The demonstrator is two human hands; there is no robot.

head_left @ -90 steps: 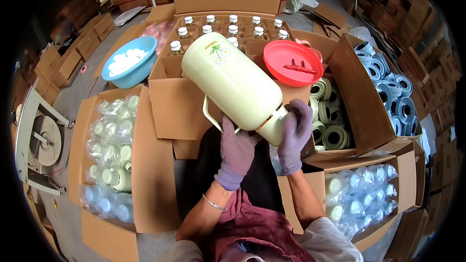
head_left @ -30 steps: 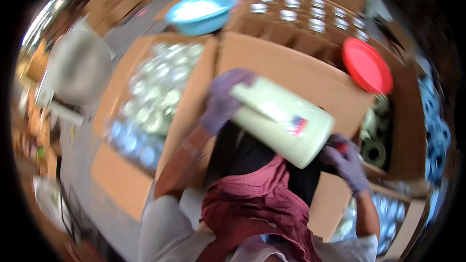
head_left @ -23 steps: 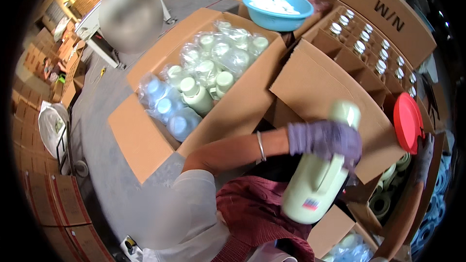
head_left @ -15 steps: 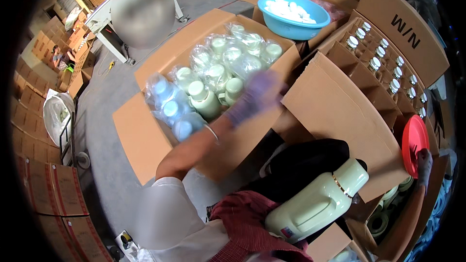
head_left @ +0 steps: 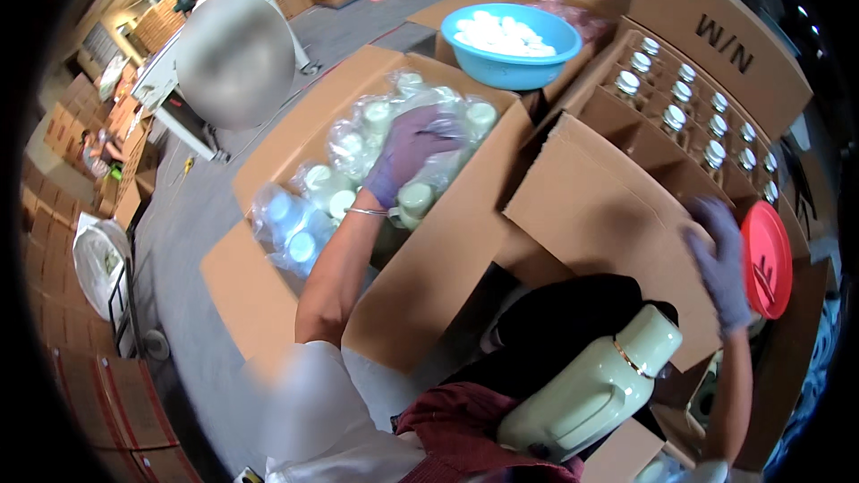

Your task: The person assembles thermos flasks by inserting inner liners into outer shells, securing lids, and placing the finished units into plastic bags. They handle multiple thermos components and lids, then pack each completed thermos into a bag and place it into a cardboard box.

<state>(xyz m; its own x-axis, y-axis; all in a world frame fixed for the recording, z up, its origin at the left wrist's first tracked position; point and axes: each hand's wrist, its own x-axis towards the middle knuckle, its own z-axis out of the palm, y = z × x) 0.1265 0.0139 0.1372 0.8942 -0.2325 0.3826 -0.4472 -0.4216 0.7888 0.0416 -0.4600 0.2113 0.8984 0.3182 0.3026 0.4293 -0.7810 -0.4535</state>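
Note:
My left hand [head_left: 413, 147], in a purple glove, reaches into an open cardboard box [head_left: 447, 250] on my left. Its fingers curl over one of several plastic-wrapped pale green pieces [head_left: 358, 174]; whether it grips is unclear. A pale green vacuum jug [head_left: 591, 389] with a gold band lies tilted across my lap, and neither hand touches it. My right hand [head_left: 721, 259], also gloved, is raised with fingers apart beside a red round lid [head_left: 768, 259], in front of a cardboard flap [head_left: 599, 215].
A blue basin [head_left: 528, 67] of white pieces sits on a box at the back. To its right is a divided carton [head_left: 716, 45] of silver-topped jars [head_left: 676, 116]. Stacked cartons [head_left: 98, 394] line the left side, by a white sack [head_left: 98, 255] on the grey floor.
The jug went from both hands, upright, down onto my lap. My left hand let go and reached into the left box. My right hand rose toward the red lid.

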